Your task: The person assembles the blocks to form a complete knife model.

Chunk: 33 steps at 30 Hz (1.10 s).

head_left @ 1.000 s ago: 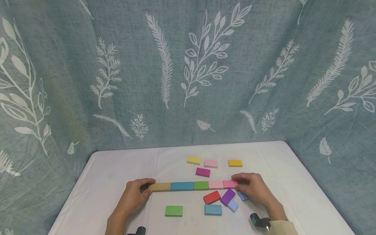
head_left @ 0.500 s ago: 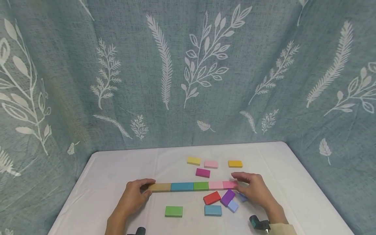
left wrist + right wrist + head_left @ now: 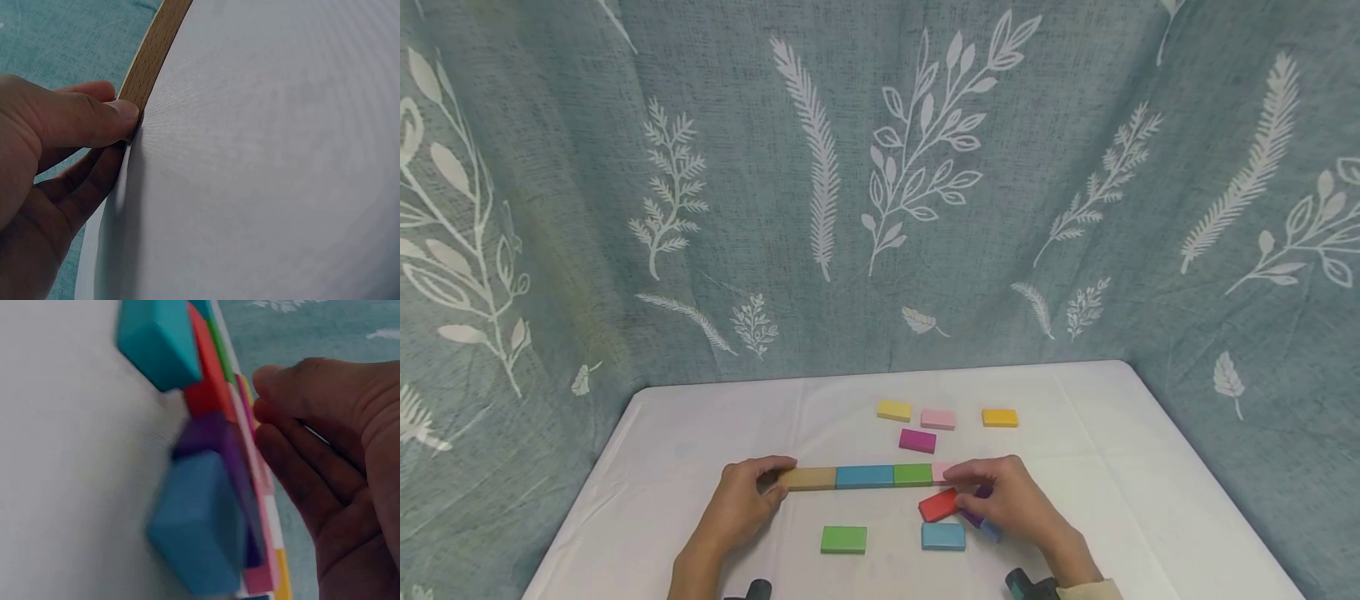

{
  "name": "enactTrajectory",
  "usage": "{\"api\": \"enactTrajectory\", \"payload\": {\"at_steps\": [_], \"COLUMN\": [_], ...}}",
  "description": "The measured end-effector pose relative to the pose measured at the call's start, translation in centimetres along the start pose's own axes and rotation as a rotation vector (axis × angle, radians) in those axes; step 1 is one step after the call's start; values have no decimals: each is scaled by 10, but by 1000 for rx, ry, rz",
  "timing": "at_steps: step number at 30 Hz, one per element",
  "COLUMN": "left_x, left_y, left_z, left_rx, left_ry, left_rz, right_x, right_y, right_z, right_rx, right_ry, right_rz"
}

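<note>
On the white cloth a straight row of blocks runs end to end: a tan wooden block (image 3: 810,479), a blue block (image 3: 865,477), a green block (image 3: 913,475), then a pink block (image 3: 937,472). My left hand (image 3: 741,507) pinches the tan block's left end between thumb and fingers; the left wrist view shows its wood grain (image 3: 147,69). Over the row's right end is my right hand (image 3: 1017,502), fingers parted with nothing between them. It hides the pinker end block and is near a red block (image 3: 937,505), a purple block (image 3: 203,434) and a light blue block (image 3: 194,519).
Behind the row lie a yellow block (image 3: 894,410), a light pink block (image 3: 937,419), an orange block (image 3: 1000,417) and a magenta block (image 3: 917,441). In front are another green block (image 3: 843,539) and another blue block (image 3: 943,537). A patterned curtain (image 3: 850,208) hangs behind the table.
My right hand has left the row's pink right end and moved left and slightly nearer me, over the red and purple blocks. The left hand has stayed on the tan block.
</note>
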<state>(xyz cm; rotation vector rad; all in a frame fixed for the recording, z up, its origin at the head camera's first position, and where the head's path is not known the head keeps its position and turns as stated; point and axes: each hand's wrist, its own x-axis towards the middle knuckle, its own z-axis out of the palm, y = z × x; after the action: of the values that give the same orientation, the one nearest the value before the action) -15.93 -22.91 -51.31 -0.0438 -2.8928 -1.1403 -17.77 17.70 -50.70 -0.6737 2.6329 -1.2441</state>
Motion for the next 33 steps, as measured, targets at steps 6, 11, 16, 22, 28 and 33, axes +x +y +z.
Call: {"api": "enactTrajectory", "payload": {"at_steps": [6, 11, 16, 22, 28, 33], "left_x": [0, 0, 0, 0, -1, -1], "left_y": [-1, -1, -2, -3, -3, -3], "left_z": [0, 0, 0, 0, -1, -1], "left_rx": [1, 5, -6, -14, -14, -13], "left_ry": [1, -1, 0, -1, -2, 1], "left_rz": [-1, 0, 6, 6, 9, 15], "right_x": [-1, -8, -11, -9, -6, -6], "right_y": [1, 1, 0, -2, -3, -3], "right_z": [11, 15, 16, 17, 18, 19], "right_rx": [-41, -43, -70, -127, -141, -149], "right_ry": [9, 3, 9, 23, 4, -2], "right_rz": [32, 43, 35, 11, -6, -10]}}
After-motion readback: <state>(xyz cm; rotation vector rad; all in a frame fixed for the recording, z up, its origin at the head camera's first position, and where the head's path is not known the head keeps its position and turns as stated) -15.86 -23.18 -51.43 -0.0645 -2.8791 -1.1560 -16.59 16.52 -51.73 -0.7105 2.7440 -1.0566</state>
